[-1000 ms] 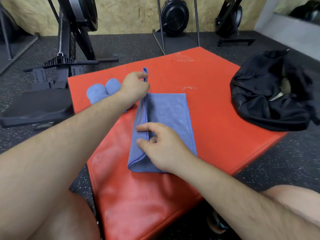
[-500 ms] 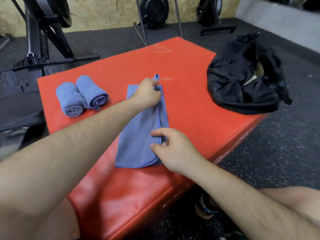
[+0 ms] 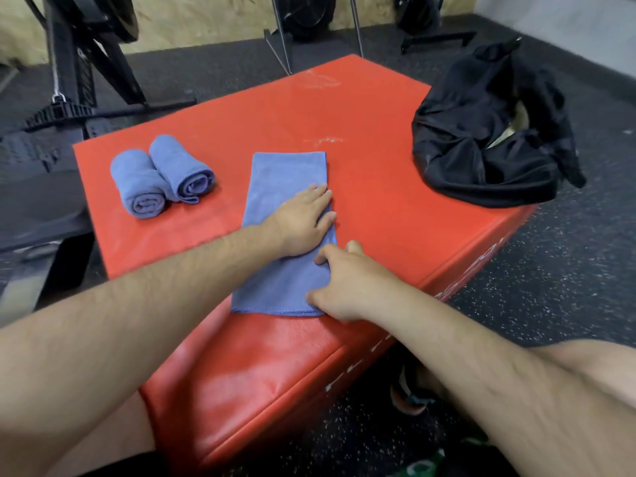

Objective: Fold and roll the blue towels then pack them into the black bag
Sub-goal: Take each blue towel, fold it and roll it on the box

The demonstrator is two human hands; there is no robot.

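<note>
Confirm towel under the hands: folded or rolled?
Folded, not rolled: towel lies flat as a narrow strip, left hand pressing it, right hand at its near corner.

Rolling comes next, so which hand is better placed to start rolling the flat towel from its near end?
Likely the right hand: it sits at the towel's near edge; the left hand lies flat across its middle.

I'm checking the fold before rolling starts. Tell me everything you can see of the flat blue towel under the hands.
The flat blue cloth towel lies folded into a narrow strip on the red padded box, a stitched hem along its near end. It looks soft and is not rolled. The left hand rests flat on its middle, fingers straight. The right hand touches its near right edge, fingers curled; any pinch is unclear.
</note>
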